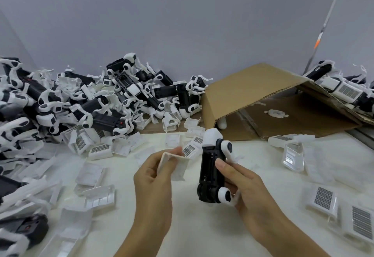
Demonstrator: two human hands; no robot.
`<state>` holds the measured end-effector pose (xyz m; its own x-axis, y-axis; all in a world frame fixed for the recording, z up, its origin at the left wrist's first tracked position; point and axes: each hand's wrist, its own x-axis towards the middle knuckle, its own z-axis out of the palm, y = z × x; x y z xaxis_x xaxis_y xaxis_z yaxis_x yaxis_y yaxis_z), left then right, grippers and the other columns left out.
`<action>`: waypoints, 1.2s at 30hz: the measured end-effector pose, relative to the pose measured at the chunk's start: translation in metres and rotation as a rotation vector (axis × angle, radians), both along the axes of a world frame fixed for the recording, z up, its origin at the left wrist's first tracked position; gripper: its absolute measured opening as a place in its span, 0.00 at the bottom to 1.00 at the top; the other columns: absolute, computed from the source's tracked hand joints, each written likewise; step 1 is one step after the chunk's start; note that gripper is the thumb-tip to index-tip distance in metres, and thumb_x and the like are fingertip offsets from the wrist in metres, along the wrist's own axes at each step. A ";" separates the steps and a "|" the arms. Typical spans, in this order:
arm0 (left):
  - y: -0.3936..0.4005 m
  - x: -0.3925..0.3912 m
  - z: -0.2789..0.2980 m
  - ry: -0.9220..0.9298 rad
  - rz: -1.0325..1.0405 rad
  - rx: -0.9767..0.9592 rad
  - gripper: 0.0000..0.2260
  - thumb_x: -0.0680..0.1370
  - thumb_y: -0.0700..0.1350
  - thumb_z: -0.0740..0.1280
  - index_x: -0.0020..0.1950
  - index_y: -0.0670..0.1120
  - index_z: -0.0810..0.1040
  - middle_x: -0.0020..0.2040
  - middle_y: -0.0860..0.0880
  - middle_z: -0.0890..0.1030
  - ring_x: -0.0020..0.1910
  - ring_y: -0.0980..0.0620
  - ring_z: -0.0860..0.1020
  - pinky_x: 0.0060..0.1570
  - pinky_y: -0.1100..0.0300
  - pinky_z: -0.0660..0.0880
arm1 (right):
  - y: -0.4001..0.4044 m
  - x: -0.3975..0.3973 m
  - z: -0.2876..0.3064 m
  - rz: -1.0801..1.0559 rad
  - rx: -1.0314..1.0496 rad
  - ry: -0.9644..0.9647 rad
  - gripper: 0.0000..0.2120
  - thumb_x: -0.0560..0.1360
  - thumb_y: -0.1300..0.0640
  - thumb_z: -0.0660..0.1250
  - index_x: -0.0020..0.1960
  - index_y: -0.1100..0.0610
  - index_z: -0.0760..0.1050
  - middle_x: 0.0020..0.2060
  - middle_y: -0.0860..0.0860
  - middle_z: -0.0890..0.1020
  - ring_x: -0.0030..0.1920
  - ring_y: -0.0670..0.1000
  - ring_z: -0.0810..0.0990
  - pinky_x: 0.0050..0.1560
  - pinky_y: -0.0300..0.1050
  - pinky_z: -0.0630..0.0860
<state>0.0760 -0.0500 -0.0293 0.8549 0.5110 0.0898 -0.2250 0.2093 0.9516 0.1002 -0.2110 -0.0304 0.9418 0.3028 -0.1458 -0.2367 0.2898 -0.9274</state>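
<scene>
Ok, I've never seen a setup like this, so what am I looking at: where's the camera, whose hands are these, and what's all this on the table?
There is no machine here. One wide-angle camera sits on a person's head and looks forward and down at their bare hands. The left hand grips a white plastic cover. The right hand grips a black toy body with white joints, held roughly upright above the white table. On the table lie loose white covers, some with a grille. A heap of black-and-white toy bodies is piled against the wall at the back left. A cardboard box lies on its side at the back right, open toward the camera.
</scene>
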 end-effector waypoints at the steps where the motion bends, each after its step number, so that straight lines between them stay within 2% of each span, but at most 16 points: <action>1: -0.003 -0.001 -0.001 -0.030 0.029 0.118 0.11 0.79 0.36 0.69 0.46 0.49 0.87 0.48 0.52 0.87 0.51 0.54 0.83 0.52 0.62 0.77 | 0.001 0.000 0.000 0.005 0.012 0.012 0.22 0.62 0.45 0.76 0.53 0.54 0.86 0.50 0.56 0.87 0.48 0.53 0.86 0.47 0.45 0.84; 3: -0.009 -0.005 -0.001 -0.108 0.060 0.252 0.13 0.80 0.37 0.68 0.51 0.56 0.86 0.46 0.54 0.86 0.46 0.56 0.82 0.46 0.68 0.78 | 0.001 0.000 0.000 0.009 0.027 0.030 0.22 0.62 0.45 0.76 0.52 0.55 0.86 0.48 0.56 0.87 0.46 0.54 0.86 0.45 0.45 0.83; 7: -0.008 -0.007 0.002 -0.185 0.038 0.268 0.20 0.79 0.45 0.69 0.64 0.68 0.79 0.42 0.53 0.85 0.41 0.50 0.82 0.48 0.59 0.80 | 0.001 -0.001 0.000 0.007 0.051 0.036 0.23 0.61 0.45 0.76 0.52 0.56 0.86 0.49 0.57 0.87 0.46 0.53 0.86 0.44 0.42 0.83; 10: -0.005 -0.005 -0.001 -0.166 -0.125 0.089 0.31 0.68 0.51 0.66 0.72 0.65 0.71 0.40 0.53 0.81 0.42 0.48 0.74 0.53 0.56 0.70 | 0.002 0.000 0.000 0.008 0.052 0.029 0.23 0.60 0.45 0.76 0.52 0.54 0.86 0.48 0.56 0.87 0.46 0.53 0.86 0.43 0.41 0.82; 12: -0.006 -0.004 -0.001 -0.148 -0.243 -0.040 0.33 0.68 0.47 0.63 0.74 0.60 0.69 0.42 0.50 0.77 0.46 0.47 0.71 0.55 0.62 0.69 | 0.003 0.000 0.000 0.013 0.043 0.022 0.23 0.60 0.44 0.76 0.53 0.53 0.86 0.50 0.56 0.87 0.49 0.54 0.86 0.47 0.43 0.83; 14: -0.008 -0.005 0.000 -0.084 -0.293 0.141 0.24 0.78 0.44 0.63 0.74 0.56 0.70 0.50 0.52 0.73 0.49 0.56 0.75 0.51 0.71 0.71 | 0.003 -0.001 0.000 0.013 0.045 0.004 0.23 0.61 0.44 0.75 0.54 0.52 0.86 0.52 0.56 0.87 0.52 0.55 0.86 0.49 0.45 0.83; 16: -0.012 -0.007 0.000 -0.075 -0.251 0.418 0.15 0.84 0.44 0.62 0.70 0.56 0.73 0.50 0.55 0.73 0.46 0.64 0.77 0.48 0.73 0.72 | 0.003 -0.002 0.001 -0.001 0.040 -0.027 0.22 0.60 0.44 0.75 0.53 0.49 0.86 0.52 0.54 0.87 0.52 0.53 0.87 0.45 0.42 0.83; 18: -0.017 -0.009 -0.004 -0.085 -0.208 0.602 0.16 0.80 0.51 0.59 0.67 0.55 0.75 0.52 0.55 0.74 0.49 0.58 0.78 0.49 0.69 0.74 | 0.004 -0.002 0.001 -0.019 0.033 -0.043 0.22 0.60 0.44 0.74 0.53 0.47 0.86 0.51 0.53 0.87 0.51 0.52 0.87 0.43 0.39 0.82; 20: -0.019 -0.010 -0.005 -0.071 -0.189 0.682 0.16 0.80 0.52 0.57 0.66 0.54 0.77 0.55 0.53 0.74 0.53 0.56 0.77 0.51 0.68 0.72 | 0.004 -0.001 -0.001 -0.039 0.038 -0.040 0.21 0.60 0.45 0.74 0.52 0.48 0.87 0.51 0.54 0.87 0.52 0.52 0.87 0.44 0.39 0.82; 23: -0.015 -0.009 -0.005 -0.064 -0.258 0.708 0.12 0.85 0.47 0.59 0.64 0.51 0.79 0.57 0.54 0.75 0.58 0.57 0.76 0.54 0.70 0.70 | 0.005 0.000 -0.004 -0.075 0.010 -0.051 0.21 0.59 0.43 0.74 0.51 0.45 0.87 0.51 0.52 0.88 0.53 0.51 0.86 0.53 0.46 0.82; 26: -0.015 -0.009 -0.004 -0.126 -0.269 0.784 0.14 0.81 0.53 0.65 0.64 0.49 0.81 0.55 0.56 0.77 0.57 0.54 0.77 0.53 0.70 0.72 | 0.002 0.001 -0.004 -0.072 -0.020 -0.084 0.21 0.60 0.42 0.73 0.52 0.43 0.86 0.52 0.51 0.87 0.54 0.51 0.86 0.59 0.52 0.79; 28: -0.019 -0.008 -0.004 -0.164 -0.184 0.797 0.14 0.79 0.53 0.68 0.60 0.49 0.83 0.52 0.56 0.78 0.53 0.53 0.79 0.50 0.67 0.75 | 0.001 0.002 -0.004 -0.052 -0.001 -0.078 0.21 0.62 0.44 0.73 0.54 0.46 0.86 0.53 0.52 0.87 0.56 0.52 0.85 0.59 0.52 0.81; 30: -0.019 -0.007 -0.002 -0.176 -0.089 0.702 0.11 0.78 0.55 0.68 0.55 0.52 0.84 0.49 0.55 0.80 0.50 0.52 0.80 0.47 0.64 0.77 | 0.000 0.004 -0.004 -0.057 0.033 -0.062 0.21 0.63 0.45 0.74 0.55 0.49 0.86 0.54 0.53 0.87 0.56 0.53 0.85 0.57 0.50 0.82; 33: -0.012 -0.005 0.001 -0.157 -0.008 0.573 0.09 0.75 0.57 0.67 0.49 0.56 0.83 0.45 0.56 0.81 0.48 0.54 0.81 0.44 0.69 0.76 | -0.001 0.003 -0.003 -0.044 0.056 -0.067 0.20 0.65 0.47 0.75 0.56 0.49 0.85 0.55 0.53 0.87 0.56 0.53 0.85 0.45 0.39 0.82; 34: -0.012 -0.006 0.001 -0.148 -0.024 0.567 0.09 0.75 0.57 0.67 0.49 0.57 0.83 0.45 0.56 0.81 0.47 0.55 0.81 0.44 0.70 0.75 | -0.001 0.003 -0.003 -0.026 0.047 -0.077 0.18 0.67 0.47 0.75 0.57 0.49 0.85 0.55 0.53 0.86 0.57 0.53 0.85 0.45 0.38 0.82; 36: -0.016 -0.007 0.000 -0.119 -0.102 0.551 0.09 0.75 0.57 0.66 0.48 0.56 0.84 0.44 0.55 0.81 0.46 0.56 0.81 0.43 0.70 0.74 | 0.000 0.002 -0.004 0.012 0.012 -0.104 0.16 0.71 0.47 0.74 0.58 0.49 0.85 0.56 0.53 0.86 0.59 0.52 0.84 0.54 0.43 0.81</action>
